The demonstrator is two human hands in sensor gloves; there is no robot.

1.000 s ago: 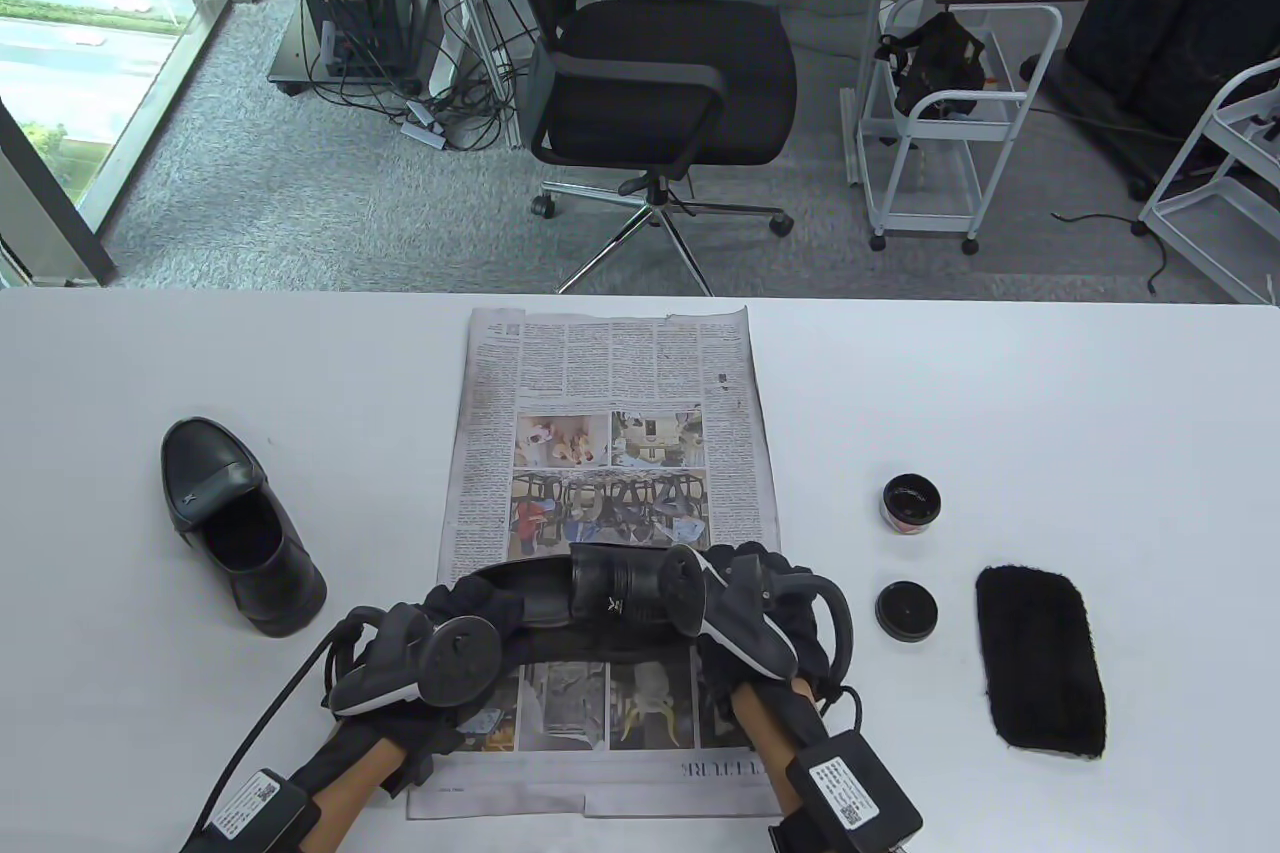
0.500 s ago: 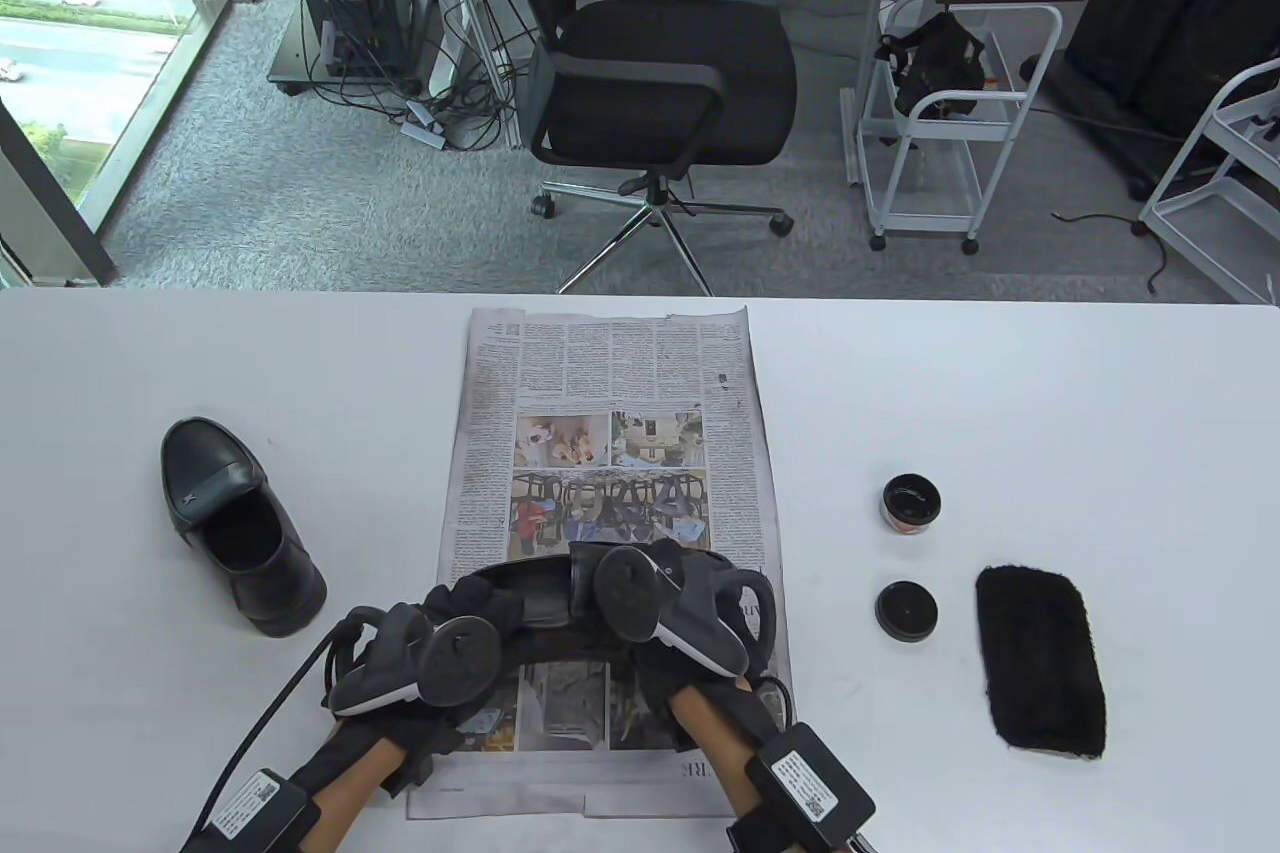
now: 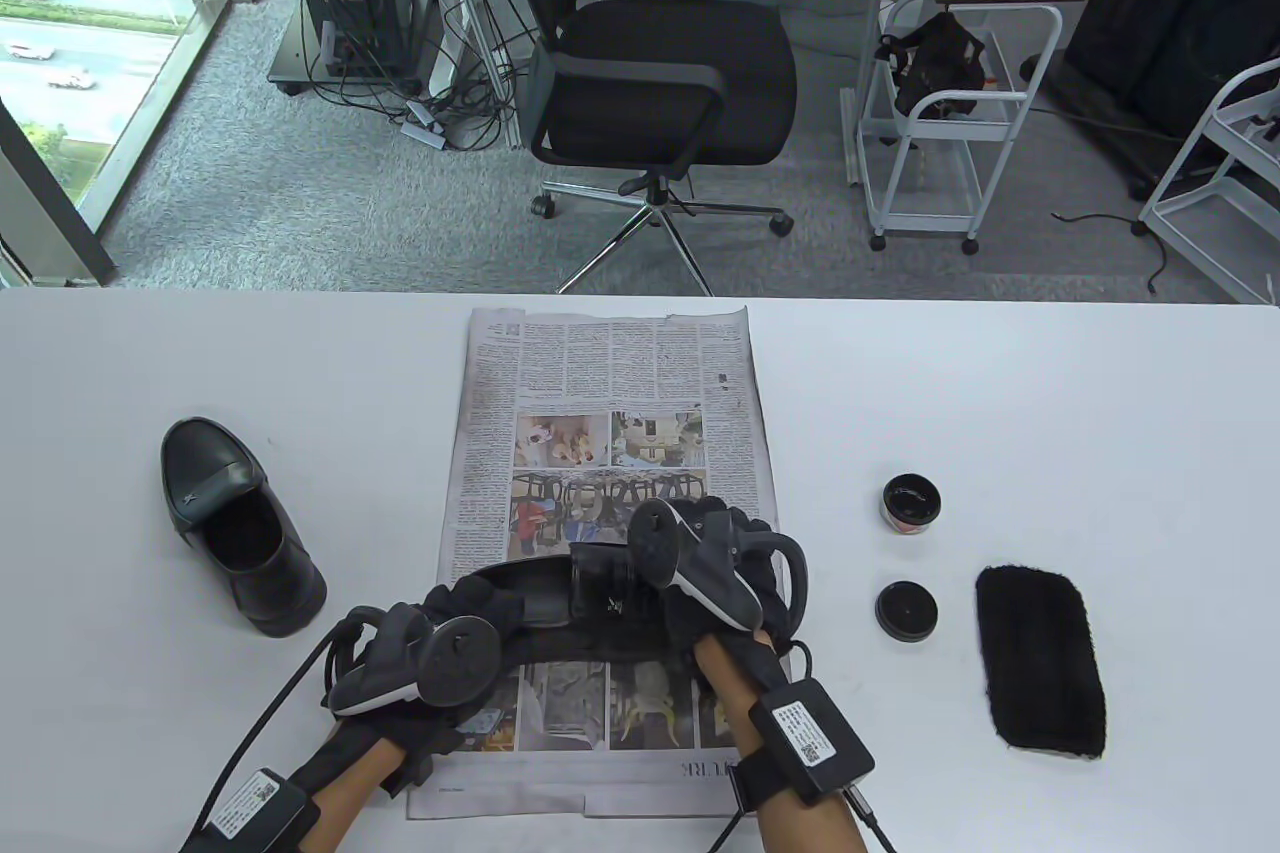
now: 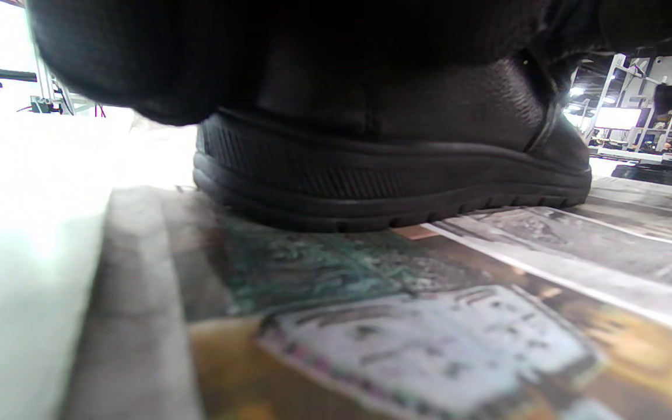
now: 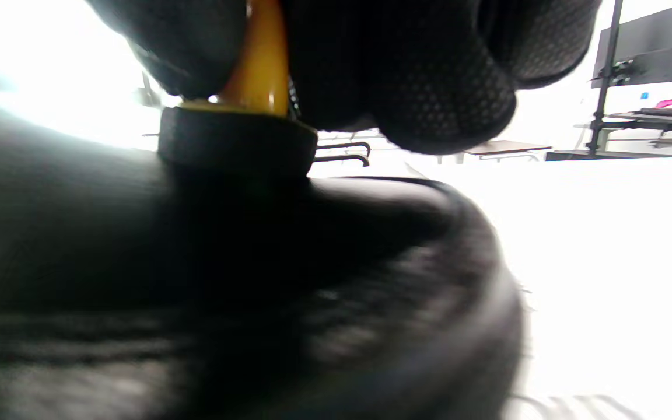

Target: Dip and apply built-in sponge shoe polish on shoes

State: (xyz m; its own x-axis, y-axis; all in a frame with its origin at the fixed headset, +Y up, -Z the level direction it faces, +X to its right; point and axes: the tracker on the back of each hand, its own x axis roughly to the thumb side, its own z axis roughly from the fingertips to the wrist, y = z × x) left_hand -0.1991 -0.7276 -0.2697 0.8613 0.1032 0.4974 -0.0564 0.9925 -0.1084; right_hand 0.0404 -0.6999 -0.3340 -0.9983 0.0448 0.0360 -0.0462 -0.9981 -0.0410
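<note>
A black leather shoe [image 3: 590,588] lies across the newspaper [image 3: 600,373] near the front edge. My left hand [image 3: 470,605] grips its heel end; the left wrist view shows the sole [image 4: 400,198] flat on the paper under my glove [image 4: 137,58]. My right hand [image 3: 690,533] is over the toe end. In the right wrist view its fingers [image 5: 429,76] pinch a yellow-handled applicator [image 5: 257,64] whose black sponge [image 5: 237,140] presses on the shoe's upper [image 5: 196,291]. The open polish tin [image 3: 911,502] stands to the right.
A second black shoe [image 3: 235,528] stands on the white table at the left. The tin's lid [image 3: 906,610] and a black cloth pad [image 3: 1042,660] lie to the right of the newspaper. An office chair and carts stand beyond the far edge.
My right hand slid left along the shoe, then back right and toward its far side, with the sponge on the leather. My left hand and the shoe have stayed put.
</note>
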